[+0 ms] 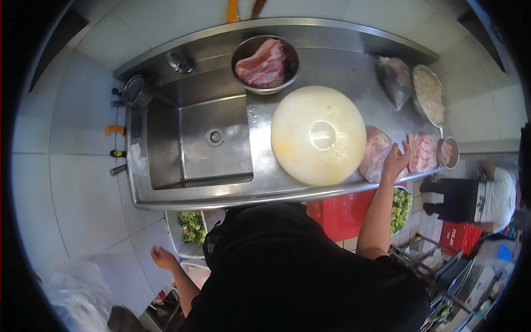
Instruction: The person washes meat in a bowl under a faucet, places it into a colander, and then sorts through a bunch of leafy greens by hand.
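My right hand (395, 161) is over the front of the steel counter, thumb and fingers apart, with nothing visible in them. It overlaps the edge of a plastic bag of pale pink meat (377, 148). Just right of it lies a stack of sliced meat (421, 153), beside a small metal bowl of meat (449, 153). A round white cutting board (318, 133) with a wet shine lies left of the bag. My left hand (162, 258) hangs low at my side, fingers curled in with nothing showing in them, near a tub of chopped greens (191, 226).
A steel sink (214, 160) is set in the counter's left end. Behind the board stands a bowl with a large meat slab (263, 63). A dark bag (395, 82) and a long pale-filled container (429, 94) sit back right. At right a person (492, 199) stands near a red crate (460, 237).
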A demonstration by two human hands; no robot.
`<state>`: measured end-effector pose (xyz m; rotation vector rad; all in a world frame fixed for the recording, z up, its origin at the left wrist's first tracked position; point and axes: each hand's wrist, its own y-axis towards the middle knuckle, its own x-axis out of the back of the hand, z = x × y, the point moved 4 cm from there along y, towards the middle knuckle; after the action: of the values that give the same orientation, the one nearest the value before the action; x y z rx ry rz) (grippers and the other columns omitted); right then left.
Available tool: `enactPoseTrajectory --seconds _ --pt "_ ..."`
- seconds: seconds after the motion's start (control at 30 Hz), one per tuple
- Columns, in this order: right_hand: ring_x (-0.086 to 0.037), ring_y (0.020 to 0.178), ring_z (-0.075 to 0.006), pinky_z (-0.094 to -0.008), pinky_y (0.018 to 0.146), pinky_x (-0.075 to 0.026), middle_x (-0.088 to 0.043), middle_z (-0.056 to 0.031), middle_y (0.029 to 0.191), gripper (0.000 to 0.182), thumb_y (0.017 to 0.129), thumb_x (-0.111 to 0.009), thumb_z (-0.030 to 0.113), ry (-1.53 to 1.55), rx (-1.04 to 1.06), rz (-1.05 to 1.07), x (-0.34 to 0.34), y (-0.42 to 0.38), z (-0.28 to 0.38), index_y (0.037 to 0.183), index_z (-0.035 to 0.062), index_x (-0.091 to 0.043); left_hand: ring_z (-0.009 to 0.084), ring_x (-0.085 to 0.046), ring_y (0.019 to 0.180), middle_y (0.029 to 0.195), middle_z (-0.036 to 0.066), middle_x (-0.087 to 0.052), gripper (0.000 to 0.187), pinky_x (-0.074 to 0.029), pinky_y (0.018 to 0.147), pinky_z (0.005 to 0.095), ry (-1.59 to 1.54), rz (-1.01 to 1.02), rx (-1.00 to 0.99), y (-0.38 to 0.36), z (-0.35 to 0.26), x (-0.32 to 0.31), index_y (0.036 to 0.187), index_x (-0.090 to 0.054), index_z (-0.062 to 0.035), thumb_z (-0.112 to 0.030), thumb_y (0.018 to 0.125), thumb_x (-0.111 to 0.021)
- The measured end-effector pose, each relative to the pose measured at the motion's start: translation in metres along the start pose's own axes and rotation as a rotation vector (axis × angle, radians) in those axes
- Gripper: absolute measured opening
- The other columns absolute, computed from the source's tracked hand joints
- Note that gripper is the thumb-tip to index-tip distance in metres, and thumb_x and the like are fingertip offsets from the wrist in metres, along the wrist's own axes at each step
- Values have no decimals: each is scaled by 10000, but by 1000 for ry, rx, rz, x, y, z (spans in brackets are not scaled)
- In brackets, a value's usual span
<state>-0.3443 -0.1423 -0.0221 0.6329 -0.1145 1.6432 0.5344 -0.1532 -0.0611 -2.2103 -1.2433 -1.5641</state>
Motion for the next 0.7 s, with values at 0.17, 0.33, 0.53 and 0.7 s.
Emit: enactPoseTrajectory --seconds 0.17,0.33,0.53,0.7 --pt "-588 846 -166 -287 772 -470 -619 -107 1008 325 882 -608 115 177 183 382 -103 -66 98 1189 21 -561 205 -623 994 1077 127 -653 322 -502 842 312 -462 262 -236 85 -194 -70 1166 -589 28 -162 906 -597" --pt "-626 952 -208 -305 848 -499 -594 -163 1167 472 936 -588 221 460 -301 1016 -211 -153 173 1315 -25 -451 112 -595 871 1045 38 -638 318 -490 758 239 -814 817 -165 115 -378 -192 1189 -594 -52 -212 915 -623" --pt "-640 932 -281 -401 813 -532 -620 -189 1062 439 970 -432 293 651 -1079 971 -325 -191 185 1294 -3 -444 191 -562 1021 1265 84 -532 516 -461 877 359 -717 1158 33 159 -488 -347 1343 -451 -108 -344 909 -599" --pt "-651 846 -312 -399 687 -595 -610 -191 1057 330 933 -421 120 772 -1097 746 -342 -220 173 1236 -6 -453 184 -569 974 1251 47 -512 463 -473 841 350 -748 1416 -29 182 -536 -428 1321 -439 -94 -300 931 -579"
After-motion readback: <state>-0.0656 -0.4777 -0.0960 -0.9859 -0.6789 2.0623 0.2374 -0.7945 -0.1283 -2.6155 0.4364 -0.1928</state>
